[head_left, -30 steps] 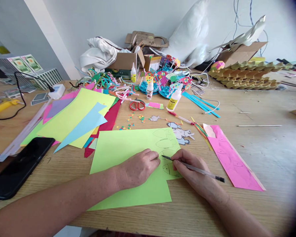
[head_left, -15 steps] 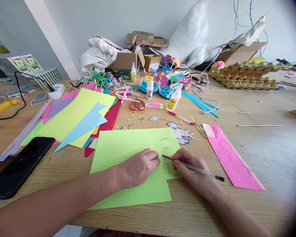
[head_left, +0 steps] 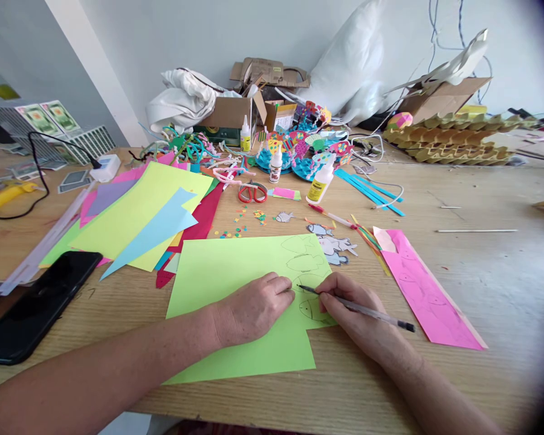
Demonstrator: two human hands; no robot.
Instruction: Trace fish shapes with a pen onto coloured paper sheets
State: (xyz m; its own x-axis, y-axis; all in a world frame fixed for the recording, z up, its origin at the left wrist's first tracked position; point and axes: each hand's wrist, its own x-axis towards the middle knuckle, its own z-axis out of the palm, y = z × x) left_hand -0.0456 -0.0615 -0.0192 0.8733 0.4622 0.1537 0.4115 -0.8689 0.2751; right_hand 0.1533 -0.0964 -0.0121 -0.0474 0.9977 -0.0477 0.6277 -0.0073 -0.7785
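Observation:
A bright green paper sheet lies flat before me, with several pencilled fish outlines along its right side. My left hand rests on it, fingers curled together; what is under the fingertips, if anything, is hidden. My right hand grips a slim, clear-barrelled pen with a dark end. Its tip touches the paper at the head of one fish outline, close to my left fingertips. Just beyond the sheet's upper right corner lie cut-out paper fish.
Coloured paper and a black phone lie on the left. Behind the sheet are red-handled scissors, a glue bottle and confetti bits. A pink paper strip lies right, egg trays behind.
The pen has shifted very slightly to the right, its tip staying at the same fish outline. My left hand and the green sheet look almost unmoved.

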